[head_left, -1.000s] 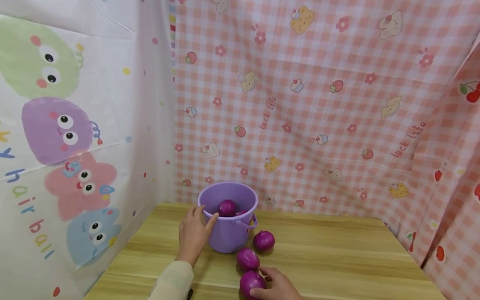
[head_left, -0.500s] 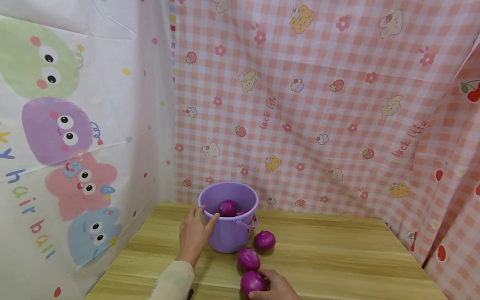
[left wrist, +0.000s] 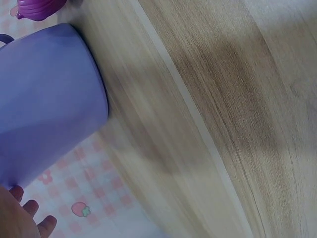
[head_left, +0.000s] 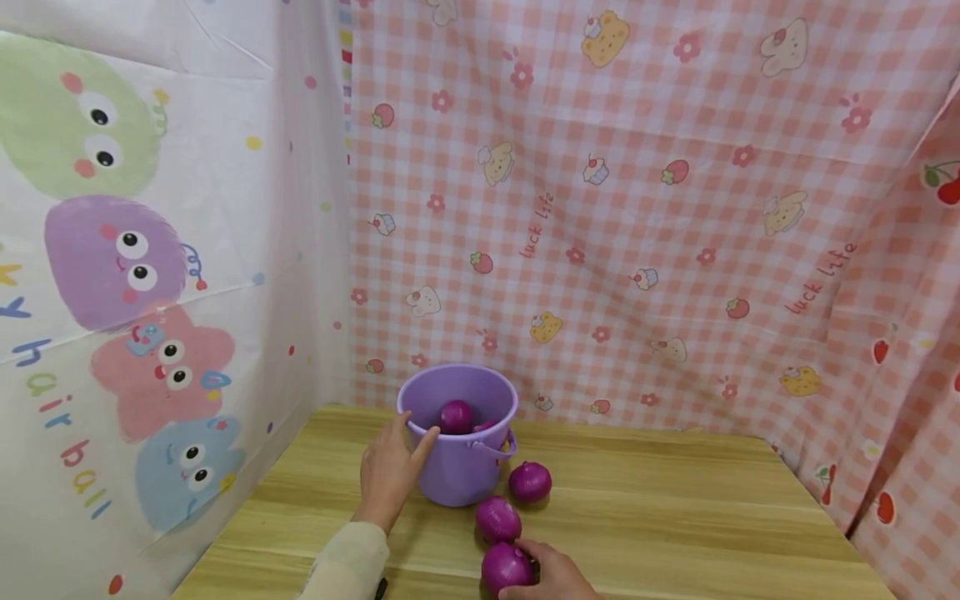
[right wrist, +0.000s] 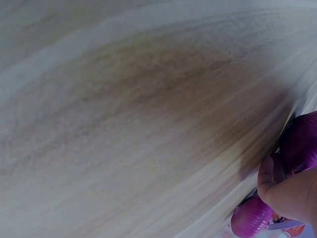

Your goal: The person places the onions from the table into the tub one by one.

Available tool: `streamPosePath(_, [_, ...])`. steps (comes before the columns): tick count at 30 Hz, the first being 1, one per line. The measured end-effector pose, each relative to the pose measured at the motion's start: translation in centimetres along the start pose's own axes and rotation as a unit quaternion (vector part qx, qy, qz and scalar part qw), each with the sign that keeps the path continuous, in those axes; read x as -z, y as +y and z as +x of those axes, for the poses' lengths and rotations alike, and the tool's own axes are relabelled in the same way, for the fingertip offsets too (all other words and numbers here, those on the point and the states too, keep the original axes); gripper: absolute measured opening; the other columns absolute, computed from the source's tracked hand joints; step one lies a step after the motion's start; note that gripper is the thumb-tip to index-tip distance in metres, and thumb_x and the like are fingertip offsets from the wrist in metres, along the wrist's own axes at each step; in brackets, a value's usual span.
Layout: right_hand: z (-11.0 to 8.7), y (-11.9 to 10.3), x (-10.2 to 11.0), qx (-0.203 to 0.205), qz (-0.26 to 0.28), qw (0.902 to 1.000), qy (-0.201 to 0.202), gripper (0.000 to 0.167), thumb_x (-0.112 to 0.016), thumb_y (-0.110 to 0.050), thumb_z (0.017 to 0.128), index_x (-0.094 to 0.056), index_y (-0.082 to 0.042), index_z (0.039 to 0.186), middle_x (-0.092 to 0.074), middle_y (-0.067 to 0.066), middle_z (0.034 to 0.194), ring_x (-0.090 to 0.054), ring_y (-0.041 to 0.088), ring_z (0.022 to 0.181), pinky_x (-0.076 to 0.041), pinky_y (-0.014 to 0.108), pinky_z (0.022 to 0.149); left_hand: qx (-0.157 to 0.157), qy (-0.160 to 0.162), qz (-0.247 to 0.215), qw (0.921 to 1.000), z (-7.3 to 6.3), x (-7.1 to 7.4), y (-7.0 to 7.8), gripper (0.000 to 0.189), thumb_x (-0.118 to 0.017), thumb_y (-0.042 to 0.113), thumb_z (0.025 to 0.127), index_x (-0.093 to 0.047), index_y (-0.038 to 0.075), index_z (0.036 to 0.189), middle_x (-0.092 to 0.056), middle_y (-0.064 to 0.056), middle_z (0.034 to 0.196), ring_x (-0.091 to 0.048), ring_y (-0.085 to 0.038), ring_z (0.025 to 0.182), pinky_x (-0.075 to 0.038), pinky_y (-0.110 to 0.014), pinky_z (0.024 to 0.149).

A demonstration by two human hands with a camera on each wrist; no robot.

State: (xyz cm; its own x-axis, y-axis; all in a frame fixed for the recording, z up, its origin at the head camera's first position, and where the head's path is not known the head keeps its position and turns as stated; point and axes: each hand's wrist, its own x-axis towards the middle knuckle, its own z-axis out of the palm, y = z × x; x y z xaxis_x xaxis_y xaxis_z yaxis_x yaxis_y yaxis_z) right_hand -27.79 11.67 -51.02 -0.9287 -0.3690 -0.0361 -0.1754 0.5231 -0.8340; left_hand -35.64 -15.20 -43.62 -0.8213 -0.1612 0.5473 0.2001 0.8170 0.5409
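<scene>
A purple bucket stands upright on the table, its handle hanging down on the right side. Inside it lies a red onion, with part of a second one showing beside it. My left hand holds the bucket's rim at the left front; in the left wrist view, fingertips show along the bucket's side. Three red onions sit outside, in a row running from the bucket's right side towards me. My right hand grips the nearest onion, thumb in front and fingers behind. Just past it is the middle onion, then the far onion.
The wood-grain table extends to the right of the onions. Behind it hangs a pink checked curtain, close to the back edge. A white cartoon-print sheet encloses the left side. A cream sleeve covers the left forearm.
My right hand's fingers and thumb have settled slightly closer round the nearest onion. The left hand, the bucket and the other onions keep their places.
</scene>
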Motion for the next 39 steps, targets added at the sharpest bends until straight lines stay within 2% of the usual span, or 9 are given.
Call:
streamPosePath(4, [-0.1, -0.1, 0.0, 0.006, 0.001, 1.0000, 0.003, 0.074, -0.085, -0.030, 0.079, -0.053, 0.008, 0.134, -0.059, 0.021, 0.117, -0.060, 0.037, 0.103, -0.050, 0.059, 0.086, 0.002, -0.002, -0.001, 1.0000, 0.0, 0.0, 0.1, 0.069, -0.057, 0.059, 0.094, -0.056, 0.002, 0.134, -0.061, -0.022, 0.129, -0.058, -0.040, 0.117, -0.045, -0.057, 0.095])
streamPosePath(11, [-0.4, -1.0, 0.2, -0.003, 0.034, 0.9994, 0.000, 0.074, -0.084, -0.027, 0.079, -0.052, 0.007, 0.136, -0.059, 0.023, 0.119, -0.061, 0.037, 0.103, -0.051, 0.059, 0.086, 0.003, -0.010, -0.002, 0.9999, 0.0, 0.1, 0.0, 0.070, -0.057, 0.058, 0.094, -0.055, 0.002, 0.135, -0.060, -0.023, 0.129, -0.059, -0.041, 0.116, -0.045, -0.057, 0.095])
streamPosePath(24, [-0.7, -2.2, 0.3, 0.029, 0.062, 0.9976, 0.011, 0.075, -0.083, -0.026, 0.079, -0.050, 0.007, 0.138, -0.055, 0.029, 0.124, -0.061, 0.039, 0.105, -0.052, 0.056, 0.087, 0.000, -0.013, 0.002, 0.9999, 0.1, 0.1, -0.1, 0.070, -0.056, 0.059, 0.095, -0.055, 0.001, 0.135, -0.060, -0.023, 0.129, -0.059, -0.041, 0.115, -0.046, -0.057, 0.094])
streamPosePath(30, [-0.7, -2.7, 0.7, 0.045, 0.047, 0.9977, 0.018, 0.077, -0.082, -0.029, 0.079, -0.050, 0.005, 0.140, -0.058, 0.025, 0.122, -0.060, 0.036, 0.105, -0.052, 0.053, 0.086, 0.000, -0.015, 0.002, 0.9999, 0.1, 0.2, -0.1, 0.070, -0.056, 0.059, 0.095, -0.055, 0.002, 0.135, -0.060, -0.023, 0.130, -0.059, -0.041, 0.115, -0.046, -0.056, 0.094])
streamPosePath(34, [-0.7, -3.2, 1.0, 0.038, 0.061, 0.9973, 0.012, 0.076, -0.082, -0.027, 0.081, -0.048, 0.003, 0.142, -0.060, 0.021, 0.119, -0.059, 0.033, 0.104, -0.052, 0.051, 0.086, 0.001, -0.018, 0.003, 0.9998, 0.2, 0.2, -0.1, 0.071, -0.056, 0.060, 0.095, -0.054, 0.002, 0.136, -0.060, -0.023, 0.130, -0.059, -0.041, 0.115, -0.046, -0.057, 0.094])
streamPosePath(39, [-0.6, -3.7, 1.3, 0.055, 0.059, 0.9965, 0.022, 0.073, -0.081, -0.026, 0.082, -0.049, 0.005, 0.140, -0.061, 0.020, 0.119, -0.059, 0.033, 0.105, -0.053, 0.050, 0.086, 0.002, -0.018, 0.004, 0.9998, 0.1, 0.2, 0.0, 0.070, -0.056, 0.059, 0.095, -0.054, 0.002, 0.136, -0.061, -0.023, 0.129, -0.059, -0.042, 0.114, -0.046, -0.057, 0.094])
